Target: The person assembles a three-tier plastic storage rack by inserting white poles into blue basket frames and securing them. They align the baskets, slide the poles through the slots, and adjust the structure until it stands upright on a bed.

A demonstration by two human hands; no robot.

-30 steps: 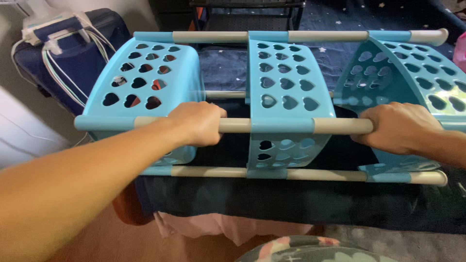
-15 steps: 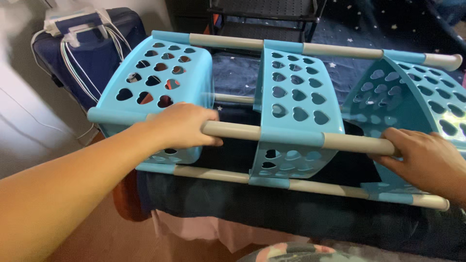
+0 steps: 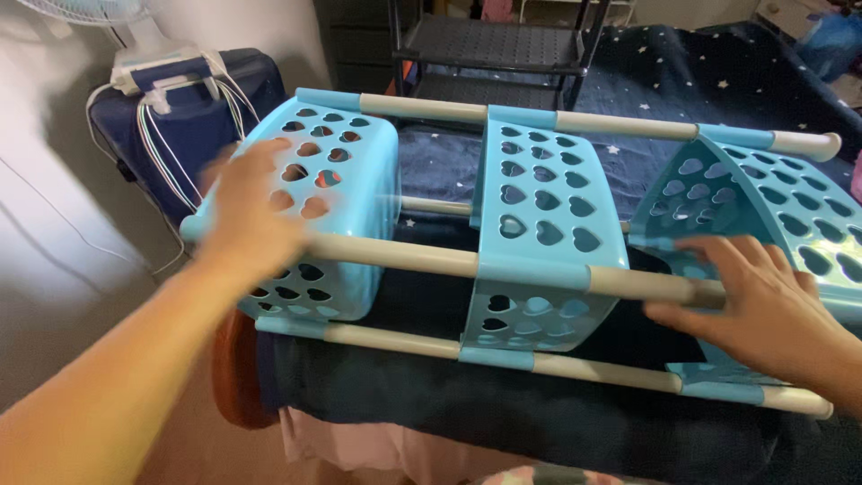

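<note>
Star-patterned dark bedding (image 3: 646, 171) carries a blue basket rack (image 3: 539, 224) lying on its side. Left hand (image 3: 256, 211), blurred, fingers spread, hovers over the end basket; right hand (image 3: 763, 310) open, fingertips on the front pole (image 3: 449, 262).

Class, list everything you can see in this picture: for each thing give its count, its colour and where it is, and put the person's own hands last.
Basket rack: one, light blue with heart-shaped holes, lying on its side on the bed.
Poles: four visible, cream, running through the rack's corners.
Bedcover: one, dark blue with stars, under and behind the rack.
Suitcase: one, navy, left, against the wall.
Metal shelf: one, black, top centre.
Fan: one, white, top left, partly cut off.
Left hand: open, blurred, over the left basket.
Right hand: fingers spread over the near pole.
</note>
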